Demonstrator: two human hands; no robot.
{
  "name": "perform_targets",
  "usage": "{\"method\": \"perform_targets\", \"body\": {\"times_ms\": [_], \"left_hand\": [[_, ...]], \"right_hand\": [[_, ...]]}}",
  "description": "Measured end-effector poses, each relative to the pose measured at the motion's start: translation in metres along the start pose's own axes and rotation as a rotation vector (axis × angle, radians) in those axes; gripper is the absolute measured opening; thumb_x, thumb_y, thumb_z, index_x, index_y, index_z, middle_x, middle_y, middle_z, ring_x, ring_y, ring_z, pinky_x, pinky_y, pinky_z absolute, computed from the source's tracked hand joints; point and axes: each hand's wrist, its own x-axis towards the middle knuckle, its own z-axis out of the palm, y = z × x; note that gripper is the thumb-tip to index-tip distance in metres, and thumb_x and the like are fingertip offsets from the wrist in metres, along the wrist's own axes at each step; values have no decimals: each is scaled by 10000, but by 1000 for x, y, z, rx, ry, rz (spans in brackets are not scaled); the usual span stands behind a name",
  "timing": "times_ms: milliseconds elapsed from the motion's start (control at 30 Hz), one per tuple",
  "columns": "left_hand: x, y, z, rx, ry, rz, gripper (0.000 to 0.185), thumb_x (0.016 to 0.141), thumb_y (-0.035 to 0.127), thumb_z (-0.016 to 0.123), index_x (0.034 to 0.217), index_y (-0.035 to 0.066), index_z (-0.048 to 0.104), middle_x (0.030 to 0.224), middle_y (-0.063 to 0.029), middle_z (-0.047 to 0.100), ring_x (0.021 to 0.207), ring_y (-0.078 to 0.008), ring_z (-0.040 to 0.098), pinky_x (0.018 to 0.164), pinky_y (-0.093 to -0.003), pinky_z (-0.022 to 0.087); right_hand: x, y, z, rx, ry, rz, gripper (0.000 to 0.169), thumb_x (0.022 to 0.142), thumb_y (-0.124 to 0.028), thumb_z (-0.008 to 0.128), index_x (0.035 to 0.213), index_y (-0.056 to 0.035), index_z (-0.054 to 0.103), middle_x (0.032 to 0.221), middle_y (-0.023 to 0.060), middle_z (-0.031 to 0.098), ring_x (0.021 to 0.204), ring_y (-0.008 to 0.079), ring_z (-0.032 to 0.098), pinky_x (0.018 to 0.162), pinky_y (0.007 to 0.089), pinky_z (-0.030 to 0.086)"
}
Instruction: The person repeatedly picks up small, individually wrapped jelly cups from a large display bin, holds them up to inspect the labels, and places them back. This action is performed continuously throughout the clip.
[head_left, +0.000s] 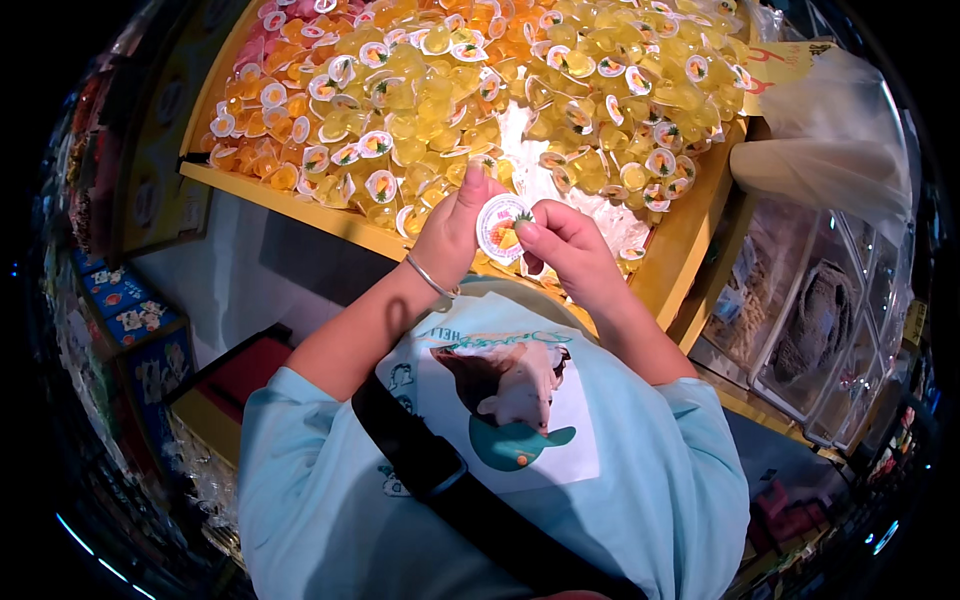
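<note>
Between my two hands a jelly cup (501, 229) faces up, its round white lid printed with a pineapple. The thumb and forefinger of my right hand (564, 244) pinch it at the right edge. My left hand (452, 225), with a silver bangle (429, 277) at the wrist, is against the cup's left side. Its thumb points up, and its other fingers are mostly hidden, so I cannot tell whether they grip. Just beyond both hands lies a heap of yellow jelly cups (420, 105) with the same pineapple lids, heaped in a yellow-edged display bin (300, 214).
Orange jelly cups (262, 142) and pink ones (289, 26) fill the bin's left side. At right hang clear plastic bags (821, 165) beside a yellow price sign (784, 71). Lidded clear bins (806, 330) stand below them. Printed blue boxes (139, 307) are at left.
</note>
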Motion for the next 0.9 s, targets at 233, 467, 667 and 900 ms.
{"method": "perform_targets", "body": {"times_ms": [233,467,667,900], "left_hand": [[5,-6,-2,119,38,-27,385,871,343,406,1084,23,396,808,-19,494,749,-71,454,671,-205,379],[7,-6,2,107,-81,-39,289,851,235,474,1040,18,447,808,-7,494,758,-65,452,687,-203,380],[5,-6,-2,126,-67,-21,259,847,206,482,1022,16,465,794,9,488,718,-52,437,665,-196,381],[4,-11,1,112,-106,-17,256,846,201,484,1021,15,466,789,17,480,704,-47,422,655,-187,373]], "right_hand": [[44,32,-64,258,345,26,164,826,-221,503,740,-84,478,609,6,516,519,90,492,514,206,420],[102,18,-163,62,727,-149,162,847,-203,451,766,-65,474,653,29,545,528,113,512,505,223,438],[93,49,-154,-276,618,7,150,797,-204,505,790,-54,507,723,32,559,609,103,527,530,237,415],[7,139,-102,-1551,-357,495,356,747,-340,483,1039,-139,514,974,134,523,909,297,525,759,403,429]]}}
